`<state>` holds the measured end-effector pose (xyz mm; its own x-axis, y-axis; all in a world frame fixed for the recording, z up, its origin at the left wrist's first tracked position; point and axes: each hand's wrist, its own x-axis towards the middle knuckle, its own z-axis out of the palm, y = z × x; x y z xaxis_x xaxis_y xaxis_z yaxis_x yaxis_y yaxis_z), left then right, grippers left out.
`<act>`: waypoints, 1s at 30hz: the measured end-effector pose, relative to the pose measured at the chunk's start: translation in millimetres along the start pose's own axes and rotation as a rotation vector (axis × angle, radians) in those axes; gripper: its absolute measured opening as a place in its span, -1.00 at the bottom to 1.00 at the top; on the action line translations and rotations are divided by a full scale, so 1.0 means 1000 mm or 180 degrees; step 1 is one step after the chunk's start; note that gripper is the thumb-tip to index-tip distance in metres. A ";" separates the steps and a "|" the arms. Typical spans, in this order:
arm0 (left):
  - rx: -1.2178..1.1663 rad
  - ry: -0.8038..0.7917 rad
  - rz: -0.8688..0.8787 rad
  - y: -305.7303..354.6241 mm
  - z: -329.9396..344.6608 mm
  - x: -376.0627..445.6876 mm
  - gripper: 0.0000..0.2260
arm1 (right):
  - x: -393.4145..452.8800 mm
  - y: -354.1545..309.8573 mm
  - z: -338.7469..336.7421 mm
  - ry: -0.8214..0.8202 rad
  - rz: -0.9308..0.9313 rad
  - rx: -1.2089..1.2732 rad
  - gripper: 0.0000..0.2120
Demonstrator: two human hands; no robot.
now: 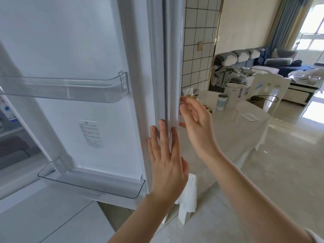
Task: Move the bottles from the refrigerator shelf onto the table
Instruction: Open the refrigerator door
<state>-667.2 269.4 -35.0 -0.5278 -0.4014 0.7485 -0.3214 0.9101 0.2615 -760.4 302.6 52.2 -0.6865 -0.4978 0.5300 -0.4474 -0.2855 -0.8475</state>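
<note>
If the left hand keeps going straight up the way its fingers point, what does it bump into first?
Probably nothing new: the left hand already lies flat on the fridge door edge, fingers pointing up along it. It would likely just slide up the door.

Bright daylight scene, light coming from the window (313, 28) far right, which is blown out white. Glare on the glossy floor (287, 155) and sheen on the table (233, 130). Fridge door (84, 85) evenly lit, bluish-white, soft shadows only. Motion blur on the door edge and the right hand (196, 116). Wide-angle bending at the edges; far room slightly soft.
</note>
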 end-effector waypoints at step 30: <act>-0.0885 0.0754 -0.2476 -0.115 -0.233 -0.168 -0.60 | -0.200 -0.061 0.148 -0.1616 0.0030 -0.0080 -0.72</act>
<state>-358.9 256.4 -49.0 -0.0492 -0.9178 0.3939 -0.3029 0.3895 0.8698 -510.9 298.0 -5.7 -0.3281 -0.8375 0.4370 -0.4605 -0.2622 -0.8481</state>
